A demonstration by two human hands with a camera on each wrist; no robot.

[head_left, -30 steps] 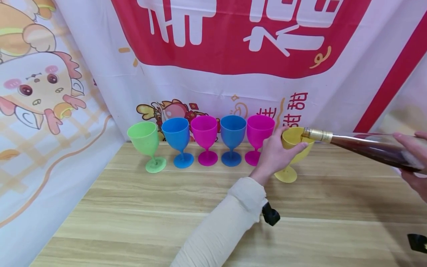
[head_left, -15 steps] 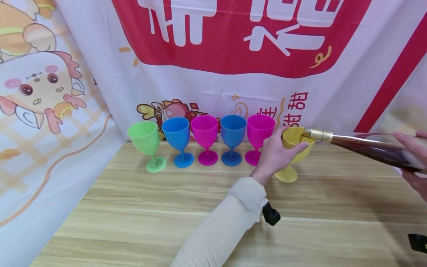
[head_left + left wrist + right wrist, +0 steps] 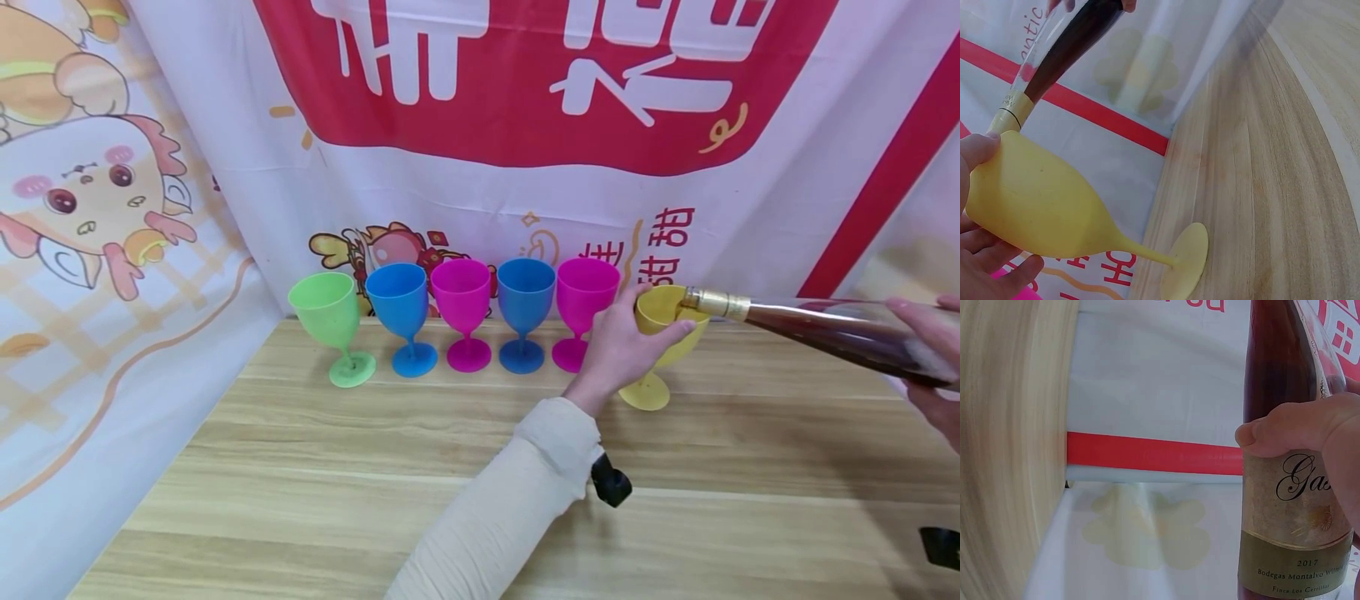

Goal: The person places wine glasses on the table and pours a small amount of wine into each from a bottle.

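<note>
My left hand holds a yellow goblet by its bowl, thumb near the rim and fingers around the far side. The goblet's foot is down on the table. At the right edge of the head view, my right hand grips a labelled wine bottle of dark red liquid around its body. The bottle lies nearly level, its gold-banded neck over the goblet's rim and its mouth inside. Amber-looking liquid shows at the mouth. In the right wrist view the thumb presses just above the label.
Left of the yellow goblet stands a row of goblets: magenta, blue, another magenta, another blue and light green. Behind the wooden table hangs a printed cloth.
Both hands, the goblet and the bottle hold almost the same pose throughout. Only a very slight shift of the whole head view shows.
</note>
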